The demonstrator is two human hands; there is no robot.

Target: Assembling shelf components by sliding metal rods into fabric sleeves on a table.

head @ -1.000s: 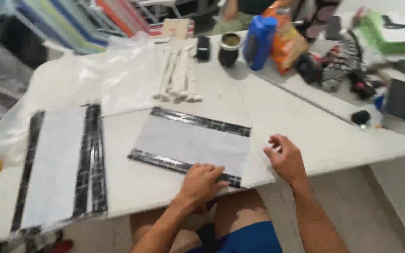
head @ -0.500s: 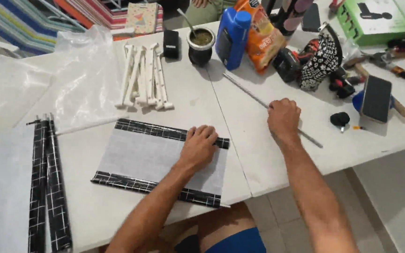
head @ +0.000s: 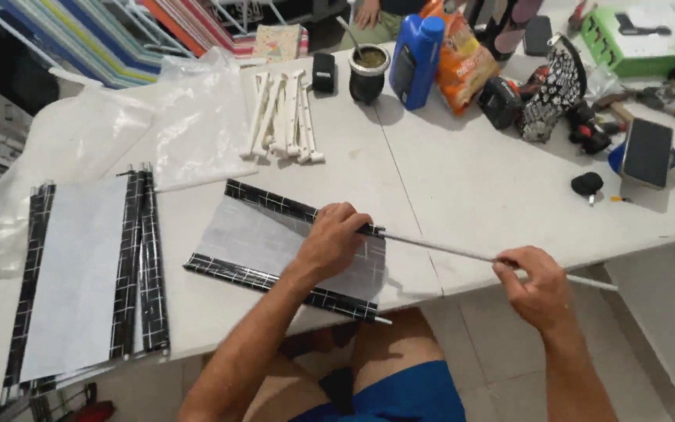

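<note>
Head view. Left hand (head: 336, 238), at frame centre, lay closed over the upper right corner of a grey fabric panel (head: 275, 242) with black checked hems, gripping the hem where a thin metal rod (head: 447, 252) entered it. Right hand (head: 537, 285), lower right, pinched the rod between thumb and fingers, beyond the edge of the white table (head: 470, 180). A second, larger panel (head: 80, 273) lay flat at left. White slats (head: 283, 117) lay at upper centre, a blue bottle (head: 414, 51) behind them.

The fabric panel (head: 291, 248) is grey with black, white-gridded edges; the rod (head: 462, 252) is silver; the bottle (head: 413, 51) is blue; the box (head: 641, 31) is green.
</note>
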